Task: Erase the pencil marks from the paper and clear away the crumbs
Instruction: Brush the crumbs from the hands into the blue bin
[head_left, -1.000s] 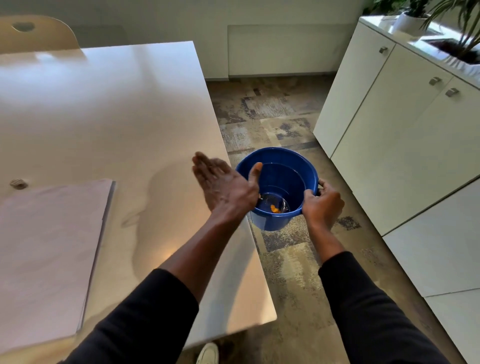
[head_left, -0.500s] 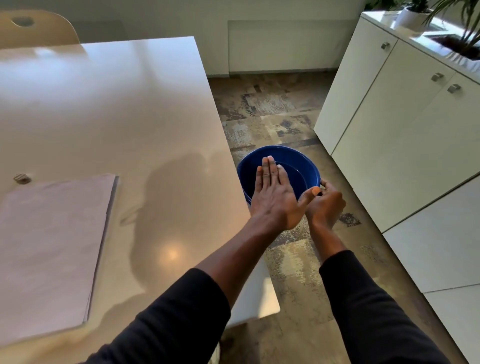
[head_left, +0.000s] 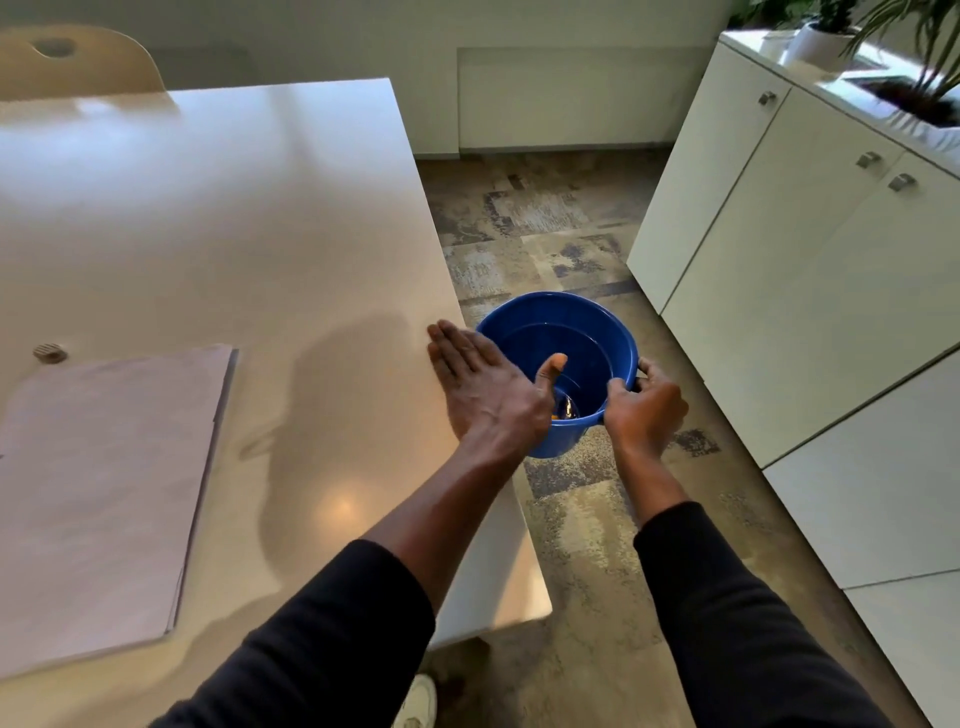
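A blue bucket (head_left: 576, 332) is held just off the right edge of the white table (head_left: 208, 234), its rim about level with the tabletop. My right hand (head_left: 647, 410) grips the bucket's near rim. My left hand (head_left: 483, 387) lies flat and open on the table edge, fingers on the tabletop, thumb over the bucket's mouth. A small orange bit (head_left: 557, 415) lies at the bucket's bottom. The stack of white paper (head_left: 104, 483) lies on the table at the left. No crumbs are visible at this size.
A small round ribbed object (head_left: 50, 353) sits on the table just beyond the paper. White cabinets (head_left: 805, 291) line the right side with potted plants (head_left: 893, 47) on top. A chair back (head_left: 67, 62) shows at the far left. My shoe (head_left: 418, 701) is on the patterned floor.
My left hand swept right over the bucket's mouth half a second ago, then came back left onto the table edge. The bucket stays held in my right hand.
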